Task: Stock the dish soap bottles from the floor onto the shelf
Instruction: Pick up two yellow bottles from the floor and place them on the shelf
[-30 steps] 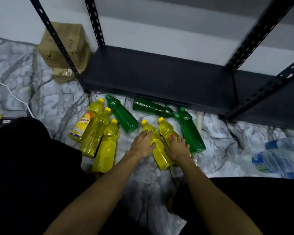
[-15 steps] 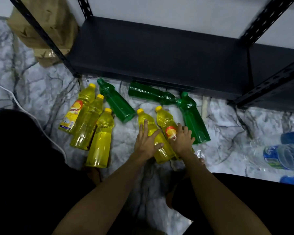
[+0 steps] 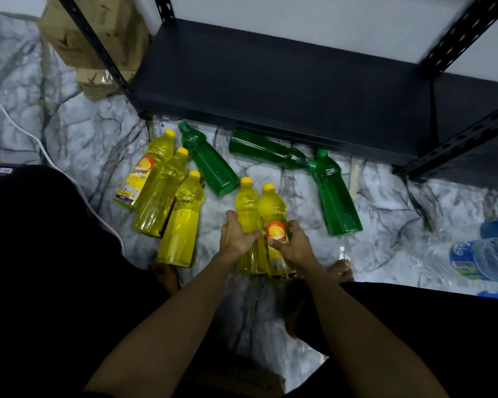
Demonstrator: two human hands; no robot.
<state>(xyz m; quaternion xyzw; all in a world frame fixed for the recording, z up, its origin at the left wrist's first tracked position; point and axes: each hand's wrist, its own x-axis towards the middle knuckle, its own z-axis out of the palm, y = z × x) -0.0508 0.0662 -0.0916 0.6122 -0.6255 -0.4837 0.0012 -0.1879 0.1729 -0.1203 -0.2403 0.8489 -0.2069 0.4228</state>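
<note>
Marbled grey floor (image 3: 385,214) fills the middle of the frame, with the person's dark-clothed legs at the lower left and lower right. At centre, the left hand (image 3: 236,238) curls round one yellow bottle (image 3: 248,208) and the right hand (image 3: 295,245) grips a second, labelled yellow bottle (image 3: 273,214); the two bottles touch side by side, caps pointing up the frame, and whether they have left the floor is unclear. Left of centre, three more yellow bottles (image 3: 167,196) lie packed together. Beyond them three green bottles (image 3: 210,165) lie on their sides: one just beside the yellow trio, one along the shelf's front edge, one slanting down to the right, its cap touching that of the second. A white cable (image 3: 41,147) runs across the left side. Clear water bottles (image 3: 480,262) lie at the right edge. Across the top, the black shelf (image 3: 285,90) sits bare between perforated uprights (image 3: 104,61), with cardboard boxes (image 3: 78,38) behind the left one at upper left.
</note>
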